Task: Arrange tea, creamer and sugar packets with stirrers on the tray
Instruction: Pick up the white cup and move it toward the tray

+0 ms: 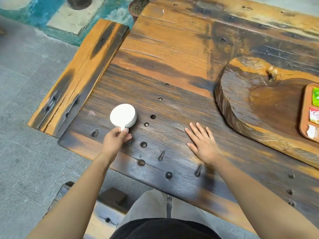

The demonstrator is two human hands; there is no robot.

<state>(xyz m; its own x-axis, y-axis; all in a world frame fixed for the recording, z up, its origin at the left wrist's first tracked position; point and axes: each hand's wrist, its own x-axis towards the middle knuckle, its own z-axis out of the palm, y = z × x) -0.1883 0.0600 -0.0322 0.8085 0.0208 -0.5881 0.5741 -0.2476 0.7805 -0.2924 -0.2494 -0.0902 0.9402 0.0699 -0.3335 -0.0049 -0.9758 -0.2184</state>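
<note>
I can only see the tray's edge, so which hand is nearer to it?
Right. The right hand lies flat on the table, left of the tray with the wooden slab's edge between them. The left hand is farther left, holding the white cup.

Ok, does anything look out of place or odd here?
The white cup, held by its handle in the left hand, is tipped sideways near the table edge, far from the tray. No spill visible.

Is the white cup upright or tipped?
Tipped: the white cup leans with its flat round face toward the camera, left hand pinching its handle.
</note>
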